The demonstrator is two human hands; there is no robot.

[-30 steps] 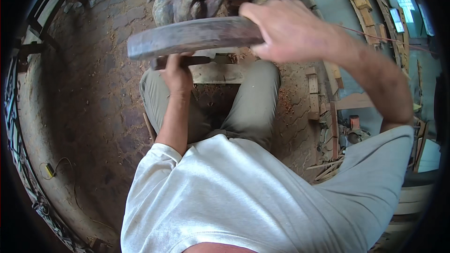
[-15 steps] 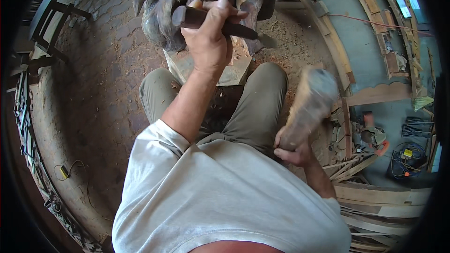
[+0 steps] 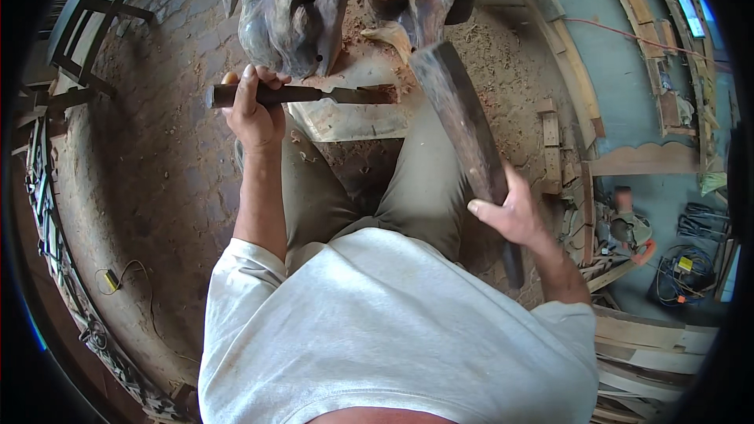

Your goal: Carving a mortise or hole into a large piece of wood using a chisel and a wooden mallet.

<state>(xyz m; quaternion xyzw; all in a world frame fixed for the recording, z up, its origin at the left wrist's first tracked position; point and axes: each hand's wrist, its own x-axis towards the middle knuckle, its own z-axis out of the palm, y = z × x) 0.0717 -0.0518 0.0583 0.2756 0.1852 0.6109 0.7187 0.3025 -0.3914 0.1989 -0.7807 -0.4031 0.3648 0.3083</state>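
Note:
My left hand (image 3: 258, 110) is closed round the dark handle of a wood chisel (image 3: 338, 95). The chisel lies nearly level, its metal blade pointing right, with reddish chips by the tip. On the other side, my right hand (image 3: 514, 208) grips a long, worn wooden mallet (image 3: 457, 114) near its narrow end. The mallet's thick end tilts up and left, close to a carved wooden sculpture (image 3: 290, 20). The sculpture has smooth, dark, leg-like forms and stands on a pale block (image 3: 353, 116) between my knees. The mallet's thick end and the chisel tip are apart.
Wood shavings (image 3: 503, 55) cover the ground around the sculpture. A dark wooden stool (image 3: 86, 39) stands at far left. To the right lie boards (image 3: 652, 338), a power tool (image 3: 626, 228) and a coiled cable (image 3: 682, 273). A log-like beam (image 3: 102, 228) runs along the left.
My left hand has moved left and lower, and the chisel now lies level, blade showing. My right hand has risen, the mallet swinging up and left over my right thigh.

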